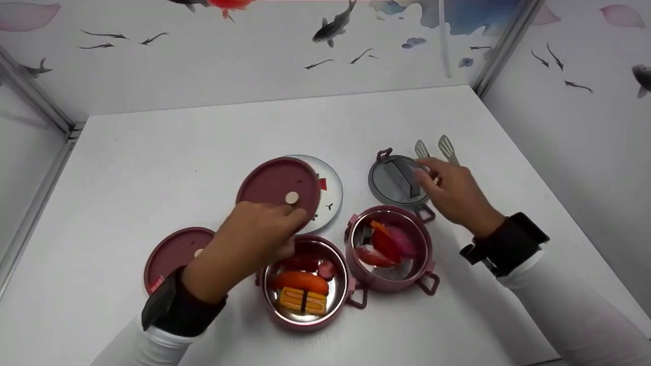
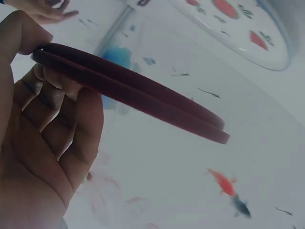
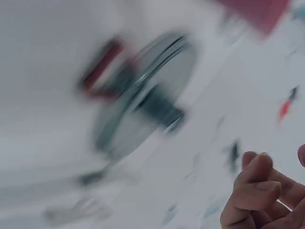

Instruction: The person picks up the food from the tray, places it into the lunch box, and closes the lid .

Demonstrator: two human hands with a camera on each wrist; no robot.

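Observation:
My left hand [image 1: 264, 226] pinches the rim of a dark red round lid [image 1: 277, 180] with a pale knob, held up over the near-left pot [image 1: 305, 325] and partly in front of a white plate [image 1: 330, 185]. In the left wrist view the lid [image 2: 133, 93] is seen edge-on between thumb and fingers. My right hand [image 1: 452, 190], fingers loosely bent and holding nothing, hovers beside a grey round lid [image 1: 386, 183] with a dark bar handle. The right wrist view is blurred; there the grey lid [image 3: 143, 95] lies apart from the bent fingers [image 3: 252, 191].
Inside the left pot are an orange sausage-shaped piece [image 1: 300, 281] and a yellow banded piece [image 1: 292, 300]. The right pot [image 1: 389, 282] holds red and pink pieces. Another dark red lid [image 1: 173, 249] lies at left, partly behind my forearm. Slotted utensils [image 1: 446, 147] lie at right.

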